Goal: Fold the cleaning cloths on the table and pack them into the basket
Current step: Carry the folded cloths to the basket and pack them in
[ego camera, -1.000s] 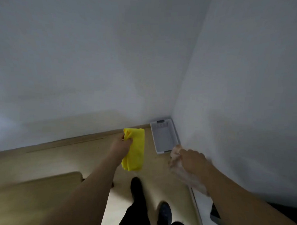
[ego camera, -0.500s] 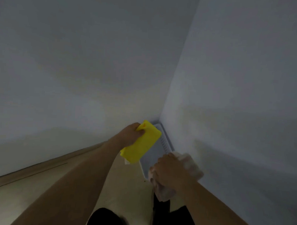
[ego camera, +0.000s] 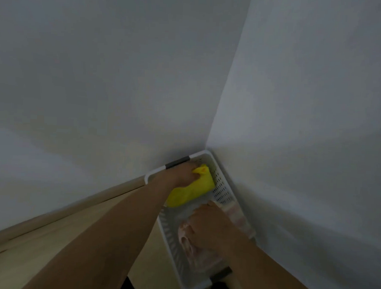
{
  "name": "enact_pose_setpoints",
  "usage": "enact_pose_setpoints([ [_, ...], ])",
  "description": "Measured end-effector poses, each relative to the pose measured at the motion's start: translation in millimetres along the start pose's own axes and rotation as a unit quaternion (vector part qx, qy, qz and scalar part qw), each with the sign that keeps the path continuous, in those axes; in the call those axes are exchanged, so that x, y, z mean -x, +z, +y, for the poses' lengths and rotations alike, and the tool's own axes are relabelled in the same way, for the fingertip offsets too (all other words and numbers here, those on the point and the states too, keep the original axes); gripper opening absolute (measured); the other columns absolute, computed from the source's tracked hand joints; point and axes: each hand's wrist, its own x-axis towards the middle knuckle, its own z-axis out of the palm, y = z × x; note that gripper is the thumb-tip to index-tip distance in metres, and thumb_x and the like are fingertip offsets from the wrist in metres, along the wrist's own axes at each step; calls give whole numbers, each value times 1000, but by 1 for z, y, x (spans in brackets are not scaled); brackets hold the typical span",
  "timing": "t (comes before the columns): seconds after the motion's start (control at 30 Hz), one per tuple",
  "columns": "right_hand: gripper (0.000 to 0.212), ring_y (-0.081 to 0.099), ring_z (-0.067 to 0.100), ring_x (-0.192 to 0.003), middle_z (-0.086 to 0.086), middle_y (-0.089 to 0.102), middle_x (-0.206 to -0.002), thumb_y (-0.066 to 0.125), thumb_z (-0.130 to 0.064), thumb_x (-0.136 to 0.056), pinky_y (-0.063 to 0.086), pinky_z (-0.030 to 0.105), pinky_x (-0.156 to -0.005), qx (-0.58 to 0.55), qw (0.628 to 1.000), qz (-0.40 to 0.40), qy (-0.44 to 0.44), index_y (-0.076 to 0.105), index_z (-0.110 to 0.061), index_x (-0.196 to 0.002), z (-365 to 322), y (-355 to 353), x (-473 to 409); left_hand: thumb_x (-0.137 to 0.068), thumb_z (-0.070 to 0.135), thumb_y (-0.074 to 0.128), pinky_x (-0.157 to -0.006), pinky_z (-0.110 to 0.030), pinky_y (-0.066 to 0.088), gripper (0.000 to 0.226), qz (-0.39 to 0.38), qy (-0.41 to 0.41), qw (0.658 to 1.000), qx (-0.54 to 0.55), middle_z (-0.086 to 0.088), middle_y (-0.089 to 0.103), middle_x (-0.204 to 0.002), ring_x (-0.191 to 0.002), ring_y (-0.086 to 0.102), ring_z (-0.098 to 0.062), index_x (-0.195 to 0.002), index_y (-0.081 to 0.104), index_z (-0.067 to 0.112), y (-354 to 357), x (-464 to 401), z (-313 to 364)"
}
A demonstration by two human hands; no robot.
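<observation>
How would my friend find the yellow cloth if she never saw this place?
Look where the two white walls meet: a white basket with holes in its sides sits in that corner. At its far end the left hand grips the yellow cloth. It is bright yellow; the other cloth, under the right hand, is pale.

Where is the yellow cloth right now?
In the head view, the yellow cloth lies inside the white basket, at its far end by the wall corner, gripped by the left hand.

A dim corner where two plain white walls [ego camera: 122,76] meet.
Below, a pale wooden skirting board [ego camera: 62,211] runs along a light wood-look floor [ego camera: 38,258].
</observation>
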Motion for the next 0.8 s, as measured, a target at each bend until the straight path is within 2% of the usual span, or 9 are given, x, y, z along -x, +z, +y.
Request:
enact_pose_setpoints([
  [0.07,69,35,28,-134,12,39,-148,12,-46,-93,15,41,-118,-17,1000,3,-5,42,-6,-141,1,2,-5,-101,35,41,-107,-32,33,50,-28,-8,999,-30,-11,37,-151,-132,41,-27,-145,37,12,11,-23,-14],
  [0.13,80,46,28,-123,14,54,-133,3,-50,-84,17,41,-117,-3,1000,16,-23,56,-6,-125,1,8,-7,-101,35,40,-104,-31,34,48,-35,-5,998,-54,-12,41,-147,-129,44,-28,-142,41,10,22,-37,-21],
  [0.23,73,53,28,-108,12,63,-113,5,-47,-86,19,42,-113,19,999,22,-23,64,-10,-108,7,21,-16,-102,33,38,-110,-32,28,49,-22,11,994,-104,-10,34,-152,-135,37,-27,-146,35,11,37,-46,-25],
  [0.37,70,63,27,-77,9,69,-79,9,-48,-73,42,46,-100,15,995,89,-29,71,-14,-77,16,38,-25,-103,29,33,-109,-39,34,42,22,40,968,-245,-14,45,-143,-127,45,-31,-140,43,11,57,-51,-30],
  [0.5,91,56,28,-100,11,65,-105,-7,-50,-66,24,40,-109,17,999,40,-30,67,-11,-102,9,39,-33,-102,18,33,-87,-44,51,38,95,47,948,-301,-22,56,-124,-103,60,-35,-135,38,0,60,-35,-29],
  [0.6,61,54,31,-104,15,64,-110,16,-41,-93,23,42,-110,30,999,22,-18,65,-8,-107,14,46,-46,-98,9,36,-83,-38,49,35,145,87,940,-297,-17,57,-123,-104,60,-30,-132,44,5,49,-19,-30],
  [0.67,43,52,31,-110,14,63,-115,33,-34,-99,21,40,-111,35,999,7,-18,65,-8,-113,17,55,-62,-93,6,41,-83,-36,48,35,148,70,951,-262,-13,59,-122,-106,59,-28,-127,50,9,33,-2,-36],
  [0.73,45,48,32,-116,16,60,-122,33,-34,-98,20,40,-113,27,999,-7,-15,63,-6,-117,16,62,-76,-86,5,50,-79,-37,49,32,142,83,957,-238,-13,61,-116,-104,59,-30,-117,56,7,21,17,-50],
  [0.8,49,45,35,-122,18,54,-127,34,-36,-93,20,44,-114,7,1000,-10,-10,59,-5,-122,19,67,-84,-76,6,52,-64,-35,51,26,159,154,948,-229,-14,65,-97,-89,63,-31,-98,64,5,11,42,-57],
])
